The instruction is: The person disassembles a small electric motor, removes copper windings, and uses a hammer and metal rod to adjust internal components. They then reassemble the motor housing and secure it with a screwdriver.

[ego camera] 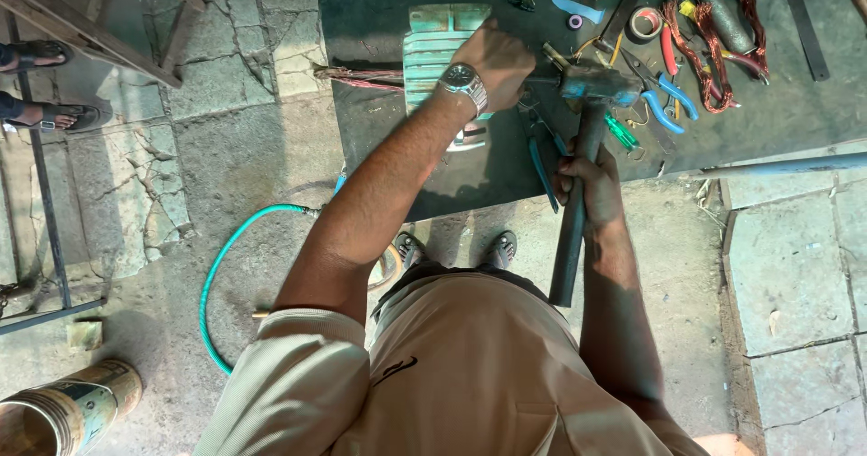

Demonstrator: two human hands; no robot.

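Observation:
My right hand (589, 185) grips the dark handle of a heavy hammer (587, 90), whose steel head rests over the workbench (379, 140). My left hand (497, 59), with a steel wristwatch, is closed on a thin metal rod or chisel that points toward the hammer head. Under that hand lies a teal ribbed motor casing (433, 50). A bundle of reddish copper wire (357, 77) sticks out of the casing to the left.
Blue-handled pliers (673, 99), a green screwdriver (621, 134), tape rolls (645, 23) and copper wire coils (713, 50) litter the bench. A teal hose (217, 275) curves on the cracked floor. A cylinder (68, 411) lies bottom left. Another person's sandalled feet (45, 86) stand at left.

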